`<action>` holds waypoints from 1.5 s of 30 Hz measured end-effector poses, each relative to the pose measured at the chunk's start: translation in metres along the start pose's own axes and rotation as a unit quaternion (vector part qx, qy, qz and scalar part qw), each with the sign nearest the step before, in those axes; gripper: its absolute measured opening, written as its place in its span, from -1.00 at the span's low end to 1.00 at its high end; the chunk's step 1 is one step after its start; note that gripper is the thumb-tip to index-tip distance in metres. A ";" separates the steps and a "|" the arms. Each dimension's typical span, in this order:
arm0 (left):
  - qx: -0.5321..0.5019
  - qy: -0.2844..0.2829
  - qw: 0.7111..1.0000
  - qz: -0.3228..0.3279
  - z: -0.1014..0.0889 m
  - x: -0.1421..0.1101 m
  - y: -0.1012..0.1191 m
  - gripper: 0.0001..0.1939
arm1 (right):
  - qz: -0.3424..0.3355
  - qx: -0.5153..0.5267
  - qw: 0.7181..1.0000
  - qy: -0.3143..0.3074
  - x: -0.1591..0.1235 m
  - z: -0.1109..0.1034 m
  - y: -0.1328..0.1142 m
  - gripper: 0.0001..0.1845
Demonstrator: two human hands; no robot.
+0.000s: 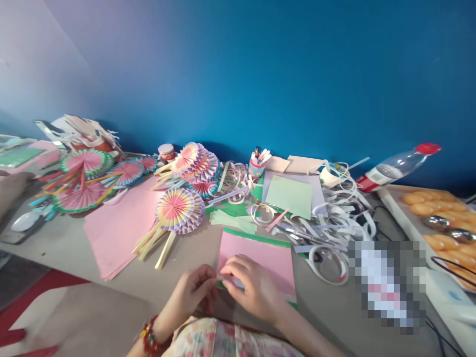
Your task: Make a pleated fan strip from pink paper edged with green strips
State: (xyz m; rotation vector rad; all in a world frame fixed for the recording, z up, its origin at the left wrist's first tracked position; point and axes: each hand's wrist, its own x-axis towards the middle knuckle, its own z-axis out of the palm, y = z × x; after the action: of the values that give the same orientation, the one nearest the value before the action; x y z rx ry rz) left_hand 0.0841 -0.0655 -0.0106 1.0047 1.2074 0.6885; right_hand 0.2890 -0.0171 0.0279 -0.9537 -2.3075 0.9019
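A pink sheet of paper with green strips along its far and near edges lies on the table in front of me. At the sheet's lower left corner, my left hand has thumb and forefinger pinched together on the paper's edge. My right hand rests over the near left part of the same sheet, its fingers bent and its fingertips meeting the left hand's at that corner. The near green strip is mostly hidden under my hands. Just left of the sheet lie pleated paper fans with pale yellow handles.
More fans and large pink sheets spread out to the left. Tape rolls, scissors, paper scraps and a pale green sheet lie beyond. A tilted bottle and a box of yellow items are at right. Another person's arm shows at left.
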 end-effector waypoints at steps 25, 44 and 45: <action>0.078 -0.003 0.996 0.039 0.001 -0.008 0.012 -0.67 | -0.013 -0.068 0.998 0.001 0.001 0.022 -0.001 -0.87; 0.127 0.004 0.990 0.063 0.000 -0.007 0.009 -0.77 | 0.002 -0.070 0.998 -0.001 -0.001 0.025 0.001 -0.91; 0.128 0.008 0.990 0.064 0.000 -0.006 0.009 -0.77 | 0.000 -0.067 0.998 0.000 -0.001 0.025 0.001 -0.90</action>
State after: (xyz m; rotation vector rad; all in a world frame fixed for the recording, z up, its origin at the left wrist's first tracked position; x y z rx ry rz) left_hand 0.0832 -0.0676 0.0000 1.3006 1.2754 0.6534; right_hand 0.2744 -0.0270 0.0104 -1.0085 -2.3935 0.7537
